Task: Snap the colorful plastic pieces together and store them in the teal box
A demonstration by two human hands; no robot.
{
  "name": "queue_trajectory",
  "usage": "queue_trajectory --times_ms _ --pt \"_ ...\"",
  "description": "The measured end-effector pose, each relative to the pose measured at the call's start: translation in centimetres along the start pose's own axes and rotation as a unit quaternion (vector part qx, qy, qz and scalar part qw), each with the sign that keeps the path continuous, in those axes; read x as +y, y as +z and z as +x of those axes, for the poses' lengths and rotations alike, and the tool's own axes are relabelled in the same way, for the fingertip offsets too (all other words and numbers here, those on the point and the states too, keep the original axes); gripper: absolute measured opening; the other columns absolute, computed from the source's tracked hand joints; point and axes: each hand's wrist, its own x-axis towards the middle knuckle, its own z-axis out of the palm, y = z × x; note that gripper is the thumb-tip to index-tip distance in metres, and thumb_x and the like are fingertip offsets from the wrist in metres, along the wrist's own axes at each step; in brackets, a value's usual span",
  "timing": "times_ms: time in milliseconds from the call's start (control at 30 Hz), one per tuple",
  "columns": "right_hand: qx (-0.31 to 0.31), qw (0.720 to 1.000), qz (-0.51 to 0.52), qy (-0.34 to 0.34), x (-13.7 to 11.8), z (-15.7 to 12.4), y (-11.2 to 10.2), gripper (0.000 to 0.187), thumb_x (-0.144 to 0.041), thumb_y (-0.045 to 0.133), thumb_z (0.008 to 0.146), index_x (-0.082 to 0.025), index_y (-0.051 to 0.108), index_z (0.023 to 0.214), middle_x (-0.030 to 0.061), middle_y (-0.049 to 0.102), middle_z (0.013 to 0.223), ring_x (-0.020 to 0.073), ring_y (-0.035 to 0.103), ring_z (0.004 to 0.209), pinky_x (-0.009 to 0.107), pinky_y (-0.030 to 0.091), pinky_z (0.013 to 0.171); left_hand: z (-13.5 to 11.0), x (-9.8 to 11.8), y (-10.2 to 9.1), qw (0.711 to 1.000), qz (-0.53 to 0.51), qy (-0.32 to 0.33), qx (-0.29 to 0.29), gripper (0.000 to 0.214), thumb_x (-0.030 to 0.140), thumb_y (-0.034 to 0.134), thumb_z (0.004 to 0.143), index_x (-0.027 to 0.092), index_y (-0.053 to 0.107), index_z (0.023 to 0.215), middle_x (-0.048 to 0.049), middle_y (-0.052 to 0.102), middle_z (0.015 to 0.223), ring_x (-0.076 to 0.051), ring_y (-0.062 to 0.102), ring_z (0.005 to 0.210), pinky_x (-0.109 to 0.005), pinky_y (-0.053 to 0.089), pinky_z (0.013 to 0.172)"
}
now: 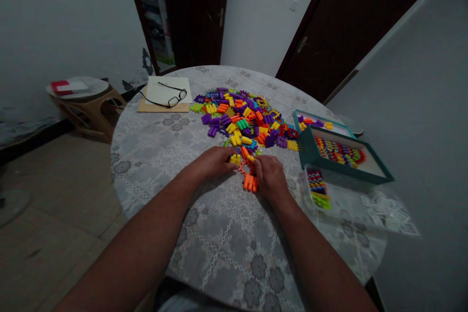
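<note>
My left hand (215, 161) rests on the round table (153, 156) with its fingers pinched on a yellow plastic piece (235, 159). My right hand (269, 176) is closed on an assembly of orange pieces (249, 181) with a small yellow bit at its top. The two hands nearly touch, and the yellow piece sits against the orange assembly. Just beyond them spreads a pile of loose building pieces (241, 117) in purple, yellow, orange and green.
A teal box (341, 156) with a coloured picture sheet lies right of the pile, its lid (321, 124) behind it. A clear plastic tray (318, 187) holds more pieces. Glasses (170, 97) lie on a notebook at the far left. A stool (86, 102) stands beside the table.
</note>
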Motion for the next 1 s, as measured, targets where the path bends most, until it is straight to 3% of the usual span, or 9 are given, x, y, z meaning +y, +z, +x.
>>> queue_trajectory --times_ms 300,500,733,1000 --pt "0.038 0.998 -0.001 0.048 0.9 0.1 -0.1 0.038 -0.031 0.038 0.117 -0.021 0.073 0.110 0.0134 0.077 0.103 0.0301 0.064 0.100 0.044 0.049 0.098 0.3 -0.2 0.7 1.000 0.003 -0.003 -0.002 0.019 0.039 0.083 0.090 0.024 0.077 0.099 -0.0008 0.066 0.076 -0.023 0.059 0.077 -0.034 0.038 0.074" --pt "0.079 0.995 0.048 0.036 -0.4 -0.1 -1.3 0.035 -0.032 0.040 0.116 -0.023 0.073 0.112 0.0127 0.075 0.107 0.0305 0.066 0.105 0.045 0.051 0.099 0.3 -0.1 0.4 1.000 -0.001 -0.009 -0.012 0.019 0.038 0.085 0.088 0.026 0.077 0.101 0.0000 0.069 0.078 -0.021 0.058 0.075 -0.033 0.037 0.072" --pt "0.013 0.999 0.031 -0.023 -3.0 -1.2 -1.3 0.034 -0.031 0.041 0.117 -0.024 0.074 0.110 0.0120 0.077 0.107 0.0294 0.066 0.103 0.044 0.048 0.097 0.0 -0.5 -0.1 0.999 -0.020 -0.004 -0.027 0.022 0.038 0.087 0.086 0.024 0.075 0.098 0.0003 0.070 0.081 -0.020 0.059 0.074 -0.033 0.035 0.070" --pt "-0.015 0.999 -0.015 -0.050 -4.0 -1.5 0.0 0.026 -0.032 0.051 0.116 -0.024 0.074 0.106 0.0098 0.078 0.101 0.0285 0.065 0.100 0.043 0.044 0.093 -0.3 -0.6 -0.5 0.999 -0.019 0.006 -0.032 0.031 0.043 0.092 0.080 0.025 0.069 0.091 0.0013 0.065 0.074 -0.020 0.056 0.070 -0.034 0.034 0.067"
